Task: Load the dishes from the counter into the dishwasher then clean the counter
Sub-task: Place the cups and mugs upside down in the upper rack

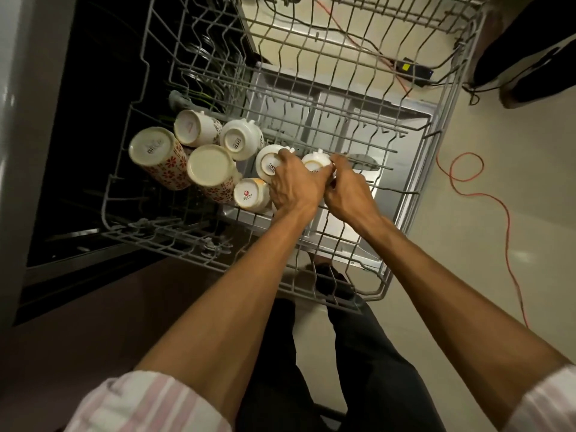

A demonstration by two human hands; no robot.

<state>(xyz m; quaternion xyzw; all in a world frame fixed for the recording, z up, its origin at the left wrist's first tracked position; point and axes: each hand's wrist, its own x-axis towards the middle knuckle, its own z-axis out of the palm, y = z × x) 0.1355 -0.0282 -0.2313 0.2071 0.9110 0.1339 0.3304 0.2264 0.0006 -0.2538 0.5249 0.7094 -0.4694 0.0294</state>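
The grey wire upper rack (414,169) of the dishwasher is pulled out below me. Several white cups stand upside down in its left part, among them two tall mugs with red flowers (156,154) and a cup marked Sonny (251,194). My left hand (296,185) lies over an upturned white cup (269,162), fingers curled on its base. Beside it, my right hand (347,191) grips another upturned white cup (314,162) from the right side. Both hands partly hide those two cups.
The open dishwasher door (402,120) lies under the rack, the dark tub (93,135) to the left. An orange cable (467,182) and black cables with a small box (416,70) run over the pale floor on the right. The rack's right half holds nothing.
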